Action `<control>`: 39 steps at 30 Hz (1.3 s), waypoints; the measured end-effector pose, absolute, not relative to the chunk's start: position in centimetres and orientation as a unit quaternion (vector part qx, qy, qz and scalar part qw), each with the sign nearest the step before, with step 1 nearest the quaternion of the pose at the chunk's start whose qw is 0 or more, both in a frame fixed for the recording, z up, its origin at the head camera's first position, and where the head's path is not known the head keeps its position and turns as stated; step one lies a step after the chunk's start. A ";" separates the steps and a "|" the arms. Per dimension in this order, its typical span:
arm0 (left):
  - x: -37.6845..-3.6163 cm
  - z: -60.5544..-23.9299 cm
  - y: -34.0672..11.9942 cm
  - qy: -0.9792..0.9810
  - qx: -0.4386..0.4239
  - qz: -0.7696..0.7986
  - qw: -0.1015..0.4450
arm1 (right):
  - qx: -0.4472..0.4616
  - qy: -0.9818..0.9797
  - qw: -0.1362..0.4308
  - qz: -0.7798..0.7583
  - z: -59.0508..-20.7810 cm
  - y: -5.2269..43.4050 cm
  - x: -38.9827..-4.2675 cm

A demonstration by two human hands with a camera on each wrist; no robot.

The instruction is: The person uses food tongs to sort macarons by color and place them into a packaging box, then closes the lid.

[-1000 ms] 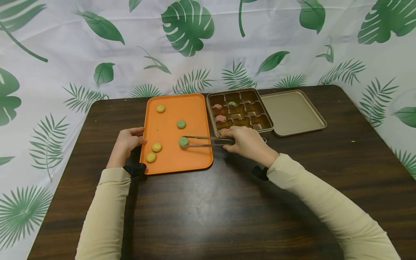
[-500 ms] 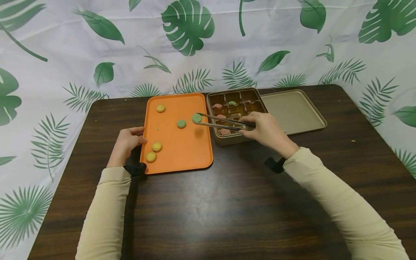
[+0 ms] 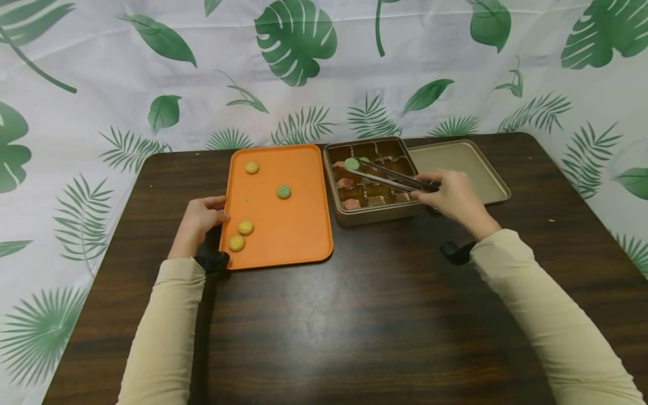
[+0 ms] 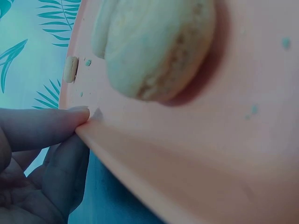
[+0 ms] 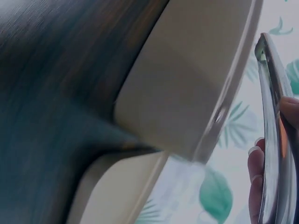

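My left hand [image 3: 196, 224] pinches the left rim of an orange tray [image 3: 304, 239], thumb over the edge and fingers beneath in the left wrist view. On that tray lie three yellow macarons, one [image 3: 245, 227] close to my hand, and a green macaron [image 3: 284, 192]. Metal tongs [image 3: 387, 179] are gripped in my right hand [image 3: 455, 197]. Between their tips a second green macaron [image 3: 351, 164] hangs over the left back part of a divided tin [image 3: 374, 216]. Pink macarons, one [image 3: 351, 204] at the front, sit in its left compartments, and another green macaron [image 3: 364, 161] is partly behind the tongs.
The flat gold lid [image 3: 468, 169] lies right of the tin, partly behind my right hand. Small crumbs dot the tray. Dark wooden table [image 3: 314, 326] stretches in front. A leaf-patterned cloth [image 3: 212, 73] hangs behind the table.
My right hand has lifted a green macaron off the tray with the tongs and carried it right and back, over the tin. My left hand has stayed at the tray's rim.
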State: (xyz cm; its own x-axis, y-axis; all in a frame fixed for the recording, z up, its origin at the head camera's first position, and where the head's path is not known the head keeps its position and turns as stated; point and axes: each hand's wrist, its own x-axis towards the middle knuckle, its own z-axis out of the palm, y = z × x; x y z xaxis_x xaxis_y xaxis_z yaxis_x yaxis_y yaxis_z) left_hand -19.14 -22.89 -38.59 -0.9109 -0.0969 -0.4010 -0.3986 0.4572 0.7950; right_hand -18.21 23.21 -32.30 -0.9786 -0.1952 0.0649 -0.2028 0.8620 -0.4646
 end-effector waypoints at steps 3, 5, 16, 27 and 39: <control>-19.2 -38.6 -22.8 0.840 -0.148 0.500 0.150 | 0.085 -0.967 -0.006 0.242 -32.6 24.3 -18.2; -19.2 -38.7 -22.8 0.840 -0.148 0.500 0.151 | 0.082 -0.968 -0.010 0.238 -32.7 24.9 -18.2; -19.1 -38.5 -22.7 0.839 -0.149 0.500 0.152 | 0.083 -0.970 -0.009 0.228 -33.2 26.5 -18.1; -19.1 -38.7 -22.7 0.843 -0.146 0.496 0.150 | 0.077 -0.973 -0.020 0.217 -33.4 26.6 -18.6; -19.0 -38.6 -22.7 0.844 -0.147 0.493 0.149 | 0.067 -0.967 -0.002 0.245 -32.5 24.5 -19.0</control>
State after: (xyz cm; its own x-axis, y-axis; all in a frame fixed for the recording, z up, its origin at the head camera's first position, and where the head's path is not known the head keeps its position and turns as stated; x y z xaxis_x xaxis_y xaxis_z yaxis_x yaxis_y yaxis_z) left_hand -19.03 -22.67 -38.63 -0.9120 -0.1013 -0.3974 -0.3959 0.4702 0.7888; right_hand -18.99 24.49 -32.46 -0.9909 -0.1315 0.0289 -0.1295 0.8708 -0.4743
